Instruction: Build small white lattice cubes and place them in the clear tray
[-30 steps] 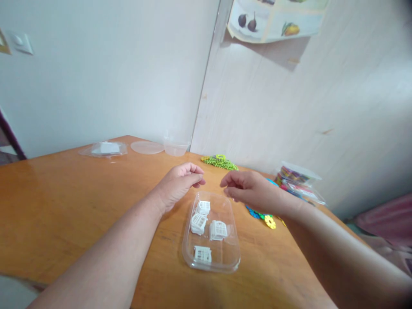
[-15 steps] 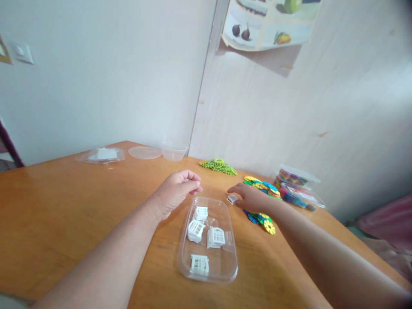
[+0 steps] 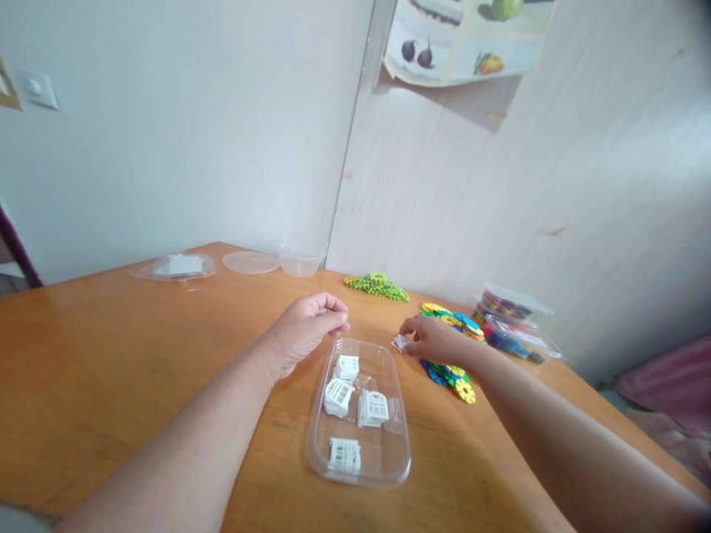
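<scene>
My right hand (image 3: 430, 339) has its thumb and fingers closed around a small white lattice piece (image 3: 399, 343) at the table, just beyond the tray's far right corner. Over the tray's far left edge hovers my left hand (image 3: 311, 329), its fingers and thumb pinched together; whether anything sits between them is hidden. Below both hands stands a clear plastic tray (image 3: 383, 463). Inside it lie several stacks of similar white lattice pieces, among them a right stack (image 3: 373, 409), a left stack (image 3: 338, 397) and a near stack (image 3: 344, 454).
Colourful flower-shaped discs (image 3: 452, 322) lie beside and behind my right hand. Farther back is a green pile (image 3: 378, 286). Clear boxes (image 3: 519, 333) stand at the right edge. A clear tub (image 3: 301, 263), a round lid (image 3: 249, 262) and a flat clear lid (image 3: 175, 267) line the back left.
The fingers of my right hand have drawn in from a stretched pose and closed on the white lattice piece, which has tilted. My left hand has stayed almost still.
</scene>
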`<state>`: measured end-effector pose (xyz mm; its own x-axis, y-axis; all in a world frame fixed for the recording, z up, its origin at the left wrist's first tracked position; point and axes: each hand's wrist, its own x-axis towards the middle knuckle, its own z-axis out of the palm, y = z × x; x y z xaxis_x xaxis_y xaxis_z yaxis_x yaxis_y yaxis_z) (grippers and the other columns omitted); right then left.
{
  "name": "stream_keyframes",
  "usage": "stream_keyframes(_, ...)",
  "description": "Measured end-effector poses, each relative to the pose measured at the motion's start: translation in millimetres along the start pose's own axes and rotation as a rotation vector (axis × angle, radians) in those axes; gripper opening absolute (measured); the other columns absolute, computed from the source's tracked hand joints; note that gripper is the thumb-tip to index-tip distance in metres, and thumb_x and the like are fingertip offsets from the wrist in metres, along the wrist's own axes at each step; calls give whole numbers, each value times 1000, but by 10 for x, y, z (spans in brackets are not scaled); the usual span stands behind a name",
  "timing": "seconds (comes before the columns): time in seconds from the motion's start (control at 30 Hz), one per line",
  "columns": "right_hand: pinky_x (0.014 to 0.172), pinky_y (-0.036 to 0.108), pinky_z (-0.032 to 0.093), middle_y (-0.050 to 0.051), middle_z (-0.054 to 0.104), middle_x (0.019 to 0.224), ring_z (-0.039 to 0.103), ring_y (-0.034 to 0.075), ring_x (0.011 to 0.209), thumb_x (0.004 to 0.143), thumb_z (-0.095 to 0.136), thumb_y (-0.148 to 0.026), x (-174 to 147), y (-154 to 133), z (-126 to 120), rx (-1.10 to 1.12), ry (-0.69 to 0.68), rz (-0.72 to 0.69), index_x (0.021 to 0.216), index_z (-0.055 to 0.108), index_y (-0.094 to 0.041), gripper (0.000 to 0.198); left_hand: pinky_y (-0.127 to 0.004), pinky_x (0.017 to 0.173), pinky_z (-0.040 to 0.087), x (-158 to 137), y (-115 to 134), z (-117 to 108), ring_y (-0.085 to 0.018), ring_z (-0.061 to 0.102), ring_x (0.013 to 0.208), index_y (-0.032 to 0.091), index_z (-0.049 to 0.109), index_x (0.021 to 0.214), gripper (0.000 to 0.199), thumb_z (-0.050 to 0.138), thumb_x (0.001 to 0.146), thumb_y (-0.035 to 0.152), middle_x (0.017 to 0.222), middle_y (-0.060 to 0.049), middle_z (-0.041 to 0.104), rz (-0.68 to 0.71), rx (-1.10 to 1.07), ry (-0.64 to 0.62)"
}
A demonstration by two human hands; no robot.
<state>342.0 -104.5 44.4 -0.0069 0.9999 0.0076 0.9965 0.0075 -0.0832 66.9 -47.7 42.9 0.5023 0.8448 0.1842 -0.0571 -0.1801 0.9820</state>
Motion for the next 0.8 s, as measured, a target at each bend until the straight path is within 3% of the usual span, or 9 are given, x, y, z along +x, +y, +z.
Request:
stream_keyframes(0.17,66,27,39,8,68,95,61,20,82,79,61,-40,-38,-35,-60,10,58,-3,102,66,-17,32,-31,78,46,-4,-5,0,-15,62,74,17,61,87,14,62,76,27,79,-3,70,1,-3,-9)
stream_keyframes(0.37,61,25,35,3,67,83,57,15,72,75,58,-21,-25,0,-49,49,86,-28,92,62,-18,18,-30,78,45,-9,-5,6,-15,63,75,17,60,87,14,61,77,28,78,-3,70,2,2,-17)
stream_keyframes(0.53,58,24,35,1,64,74,55,14,67,76,54,-20,-61,4,-21,98,45,-30,84,61,-18,11,-31,78,45,-7,-3,3,-14,62,75,17,60,87,14,61,78,28,79,-3,70,0,1,-23)
stream_keyframes(0.7,58,24,37,0,63,75,54,13,66,78,56,-23,-269,-69,-67,236,-147,-91,85,62,-18,11,-31,79,46,2,-22,-1,-16,63,78,17,60,88,16,61,78,30,79,-3,70,12,2,-28)
stream_keyframes(0.8,58,23,38,0,64,82,55,13,69,75,66,-34,-439,-114,-61,284,-279,-111,92,63,-19,22,-32,79,46,-1,-17,1,-16,63,77,17,60,88,16,62,77,29,79,-3,70,14,6,-22)
